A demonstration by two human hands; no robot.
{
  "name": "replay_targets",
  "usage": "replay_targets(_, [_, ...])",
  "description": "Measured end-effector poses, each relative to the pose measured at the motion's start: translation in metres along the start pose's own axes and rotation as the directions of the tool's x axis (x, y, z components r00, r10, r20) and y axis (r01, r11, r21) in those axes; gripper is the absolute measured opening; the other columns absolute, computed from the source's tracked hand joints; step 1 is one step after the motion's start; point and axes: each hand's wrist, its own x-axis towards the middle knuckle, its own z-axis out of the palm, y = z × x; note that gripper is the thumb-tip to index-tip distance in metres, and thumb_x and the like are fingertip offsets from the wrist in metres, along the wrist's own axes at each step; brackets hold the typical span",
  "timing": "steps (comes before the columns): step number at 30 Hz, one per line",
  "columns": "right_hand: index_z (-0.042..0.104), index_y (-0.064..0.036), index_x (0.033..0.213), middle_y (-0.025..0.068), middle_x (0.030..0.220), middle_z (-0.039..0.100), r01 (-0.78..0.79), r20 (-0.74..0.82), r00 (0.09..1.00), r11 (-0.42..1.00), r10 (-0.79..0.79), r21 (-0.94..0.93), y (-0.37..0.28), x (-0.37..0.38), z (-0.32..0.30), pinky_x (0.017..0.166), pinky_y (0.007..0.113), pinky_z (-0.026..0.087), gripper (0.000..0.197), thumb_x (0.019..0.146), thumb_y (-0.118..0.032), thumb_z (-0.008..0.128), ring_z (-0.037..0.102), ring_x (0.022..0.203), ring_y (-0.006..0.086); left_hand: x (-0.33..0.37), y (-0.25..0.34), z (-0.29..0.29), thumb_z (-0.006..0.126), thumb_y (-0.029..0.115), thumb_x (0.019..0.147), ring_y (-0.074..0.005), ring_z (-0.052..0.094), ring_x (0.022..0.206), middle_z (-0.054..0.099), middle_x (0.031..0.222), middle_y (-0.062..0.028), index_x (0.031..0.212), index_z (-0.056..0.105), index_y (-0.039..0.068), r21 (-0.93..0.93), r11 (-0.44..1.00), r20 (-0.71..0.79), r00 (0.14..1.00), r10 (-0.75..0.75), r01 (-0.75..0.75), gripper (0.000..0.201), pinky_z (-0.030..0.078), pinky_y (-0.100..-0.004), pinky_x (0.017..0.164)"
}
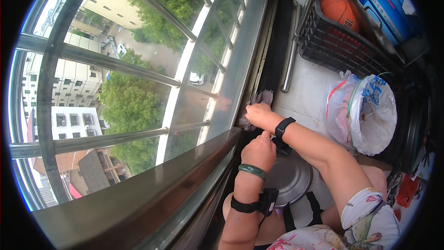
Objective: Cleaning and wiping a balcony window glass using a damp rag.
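My right hand [262,115], with a black strap at the wrist, presses a crumpled grey-mauve cloth [263,97] onto the dark sill beside the window track. The cloth spreads out on both sides of the fingers. Just nearer to me, my left hand [258,152] is curled closed with its knuckles up, its fingertips close under the right wrist. Whatever it may hold is hidden. A dark green bangle [252,171] and a black strap with a small box [267,202] sit on the left arm. Below the hands lies a round grey metal lid or basin [293,183], partly covered by my right forearm.
On the left, a window with metal bars [115,65] looks down on trees and buildings. A metal rail [138,199] runs along the near side. At right stand a white bag-lined bin [377,115], a black crate [342,51] with an orange basketball [340,13], and a blue box [381,7].
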Motion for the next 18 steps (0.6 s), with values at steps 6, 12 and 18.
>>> replay_targets(6, [0.061, -0.0057, 0.08, 0.0128, 0.071, 0.064, 0.097, 0.054, 0.994, 0.987, -0.091, -0.129, 0.002, -0.008, -0.02, 0.063, 0.038, 0.049, 0.029, 0.085, -0.032, 0.049, 0.063, 0.071, 0.0282, 0.0, 0.004, 0.006, 0.049, 0.015, 0.08, -0.0315, 0.06, 0.072, 0.061, 0.078, -0.0151, 0.091, 0.053, 0.006, 0.035, 0.999, 0.026, 1.0, -0.01, 0.01, 0.015, 0.048, -0.0419, 0.062])
replay_targets(12, [0.06, -0.0158, 0.084, 0.0036, 0.08, 0.064, 0.287, 0.248, 0.951, 0.827, -0.185, -0.484, 0.031, 0.015, -0.065, 0.056, 0.036, 0.048, 0.017, 0.084, -0.028, 0.048, 0.064, 0.077, 0.0225, -0.004, 0.0, 0.007, 0.048, 0.016, 0.082, -0.0331, 0.059, 0.072, 0.061, 0.079, -0.0162, 0.092, 0.051, 0.005, 0.032, 0.999, 0.025, 0.999, -0.023, 0.022, 0.015, 0.047, -0.0423, 0.062])
replay_targets(18, [0.055, -0.0098, 0.09, 0.0134, 0.075, 0.063, -0.13, -0.157, 0.983, 0.961, 0.093, -0.245, 0.069, 0.039, -0.062, 0.062, 0.043, 0.047, 0.027, 0.086, -0.033, 0.043, 0.062, 0.074, 0.0319, -0.013, -0.001, -0.003, 0.048, 0.016, 0.082, -0.0341, 0.058, 0.073, 0.06, 0.079, -0.0163, 0.094, 0.051, 0.005, 0.026, 0.999, 0.002, 0.999, -0.04, 0.04, 0.016, 0.047, -0.0425, 0.062])
